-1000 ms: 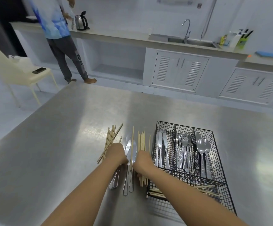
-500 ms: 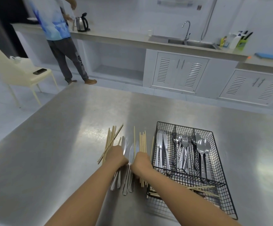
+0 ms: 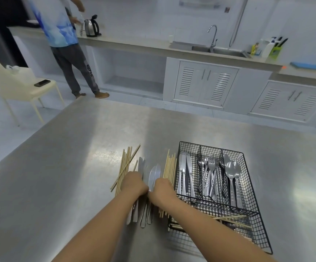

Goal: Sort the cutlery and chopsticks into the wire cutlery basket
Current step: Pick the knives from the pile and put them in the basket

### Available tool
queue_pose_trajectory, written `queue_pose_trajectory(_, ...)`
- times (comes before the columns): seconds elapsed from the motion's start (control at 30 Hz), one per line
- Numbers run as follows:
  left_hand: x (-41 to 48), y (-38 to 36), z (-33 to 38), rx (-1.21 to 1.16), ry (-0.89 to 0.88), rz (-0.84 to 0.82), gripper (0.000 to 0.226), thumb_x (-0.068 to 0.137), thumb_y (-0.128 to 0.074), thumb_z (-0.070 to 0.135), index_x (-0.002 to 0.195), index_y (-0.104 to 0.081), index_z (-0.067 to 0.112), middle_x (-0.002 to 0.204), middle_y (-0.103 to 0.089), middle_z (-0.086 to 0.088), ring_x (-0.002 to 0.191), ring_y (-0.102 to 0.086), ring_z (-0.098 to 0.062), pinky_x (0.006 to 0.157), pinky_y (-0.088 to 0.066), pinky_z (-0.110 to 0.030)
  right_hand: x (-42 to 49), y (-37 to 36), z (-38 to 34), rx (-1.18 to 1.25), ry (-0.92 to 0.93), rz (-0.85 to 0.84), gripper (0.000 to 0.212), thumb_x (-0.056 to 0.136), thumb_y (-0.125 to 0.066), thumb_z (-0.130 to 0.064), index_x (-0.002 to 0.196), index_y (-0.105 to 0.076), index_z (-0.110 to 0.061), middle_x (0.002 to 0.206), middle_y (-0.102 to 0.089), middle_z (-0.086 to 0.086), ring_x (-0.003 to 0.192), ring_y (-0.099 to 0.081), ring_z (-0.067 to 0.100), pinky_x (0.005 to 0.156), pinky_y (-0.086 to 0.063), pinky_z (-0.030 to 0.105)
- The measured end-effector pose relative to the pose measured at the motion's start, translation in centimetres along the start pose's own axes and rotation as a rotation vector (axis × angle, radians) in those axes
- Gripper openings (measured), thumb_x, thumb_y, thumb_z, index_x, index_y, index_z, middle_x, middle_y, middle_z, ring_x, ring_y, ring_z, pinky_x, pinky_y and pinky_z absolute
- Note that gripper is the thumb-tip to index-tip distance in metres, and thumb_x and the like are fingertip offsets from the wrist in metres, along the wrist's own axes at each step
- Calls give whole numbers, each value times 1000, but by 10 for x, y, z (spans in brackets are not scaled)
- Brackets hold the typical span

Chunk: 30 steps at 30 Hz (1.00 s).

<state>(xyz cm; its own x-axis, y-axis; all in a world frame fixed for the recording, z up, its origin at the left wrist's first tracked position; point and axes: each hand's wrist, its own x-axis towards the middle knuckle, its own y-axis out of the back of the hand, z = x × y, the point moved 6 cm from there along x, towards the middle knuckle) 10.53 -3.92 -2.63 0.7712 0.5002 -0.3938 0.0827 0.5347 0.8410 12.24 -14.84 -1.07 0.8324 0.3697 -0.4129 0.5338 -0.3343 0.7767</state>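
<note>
Item: steel bench [image 3: 62,182], sorting in progress.

Wire cutlery basket [image 3: 248,208], R side of bench, black mesh, 3 long compartments + 1 crosswise at near end.
- L compartment: table knives [image 3: 185,174], approx. 3.
- Mid: forks [image 3: 211,176], several.
- R: spoons [image 3: 231,178], approx. 3.
- Near crosswise: a few chopsticks, partly hidden by the R forearm.

Loose stock, just L of basket:
- Dark chopstick bundle [image 3: 125,167], fanned, far L.
- Loose knives [image 3: 154,176], blades pointing away, lying between the two bundles; handles run back under the hands.
- Pale chopstick bundle [image 3: 169,167], right beside the basket wall.

Hands:
- Left hand [image 3: 134,183]: knuckles up, curled over the loose knives; fingers tucked under, so can't tell if they grip anything.
- Right hand [image 3: 163,190]: same posture, touching the L hand over the knife pair (grip likewise hidden).

Step in hand, est.: gathering the remaining knives for transfer. Roughly half the stock is binned.

Next move calls for: pinch knives together at mid-length, lift clear of chopsticks w/o dragging them, carry R, lay blades-away in L compartment. Both bundles then go to the crosswise slot.
</note>
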Motion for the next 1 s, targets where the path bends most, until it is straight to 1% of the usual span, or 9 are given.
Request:
queue_pose_trajectory(0.07,5,-2,-5,-72,23,-29,13,79,-58,11,70,-50,9,76,-56,-4,74,-55,-22,46,-35,-21,-1,-2,-3,-34,20,-32,27,82,-64,-29,92,-61,-4,89,-58,9,79,-60,27,53,-46,25)
queue_pose_trajectory(0.17,6,4,-5,-116,19,-9,20,87,-49,14,99,-60,2,99,-63,-13,77,-54,-22,56,-41,-23,0,-6,-4,-89,-7,-76,17,85,-65,-20,84,-52,-10,84,-50,7,76,-54,23,50,-43,25)
queue_pose_trajectory(0.27,10,8,-9,-186,6,7,24,91,-42,19,96,-60,3,86,-59,-10,75,-56,-24,63,-45,-27,0,-8,-6,-47,-43,-90,14,85,-64,-11,96,-56,-9,92,-51,8,82,-62,24,65,-51,27)
queue_pose_trajectory(0.33,15,10,-12,-257,-13,-8,25,91,-40,20,92,-59,5,78,-59,-8,73,-58,-26,61,-45,-27,-1,-9,-8,-10,-53,-86,12,84,-63,-9,85,-52,-11,91,-55,9,90,-68,29,66,-53,29)
queue_pose_trajectory(0.47,17,13,-13,-439,-39,-25,18,87,-39,7,73,-49,12,64,-47,-6,60,-47,-22,59,-39,-30,-3,-10,-11,-15,-49,-62,17,83,-66,-10,87,-50,-11,98,-64,12,92,-71,30,63,-52,29)
queue_pose_trajectory(0.63,6,16,-12,-837,-50,-58,22,97,-37,12,113,-51,18,60,-49,-9,48,-49,-21,43,-43,-24,-1,-9,-10,-114,4,12,28,86,-63,-15,112,-61,-5,113,-63,11,102,-66,28,70,-48,29)
queue_pose_trajectory(0.73,0,18,-14,-1021,25,-88,20,101,-36,20,110,-46,5,56,-42,-7,46,-50,-22,44,-47,-26,-1,-11,-9,-179,40,40,27,89,-58,-14,115,-60,-5,117,-62,11,108,-63,28,79,-50,31)
queue_pose_trajectory(0.87,-6,21,-12,-1173,46,-158,13,101,-35,19,114,-40,18,69,-41,-6,45,-45,-22,41,-44,-25,-2,-17,-8,-310,58,35,27,93,-50,-8,118,-60,-6,122,-62,11,112,-61,27,84,-51,33)
queue_pose_trajectory(1.0,-7,18,-12,-1175,60,-125,20,101,-35,32,93,-43,17,57,-33,-1,32,-29,-11,39,-30,-19,-2,-19,-5,-418,56,-9,34,94,-46,-3,126,-56,-2,129,-58,13,118,-58,29,88,-51,35)
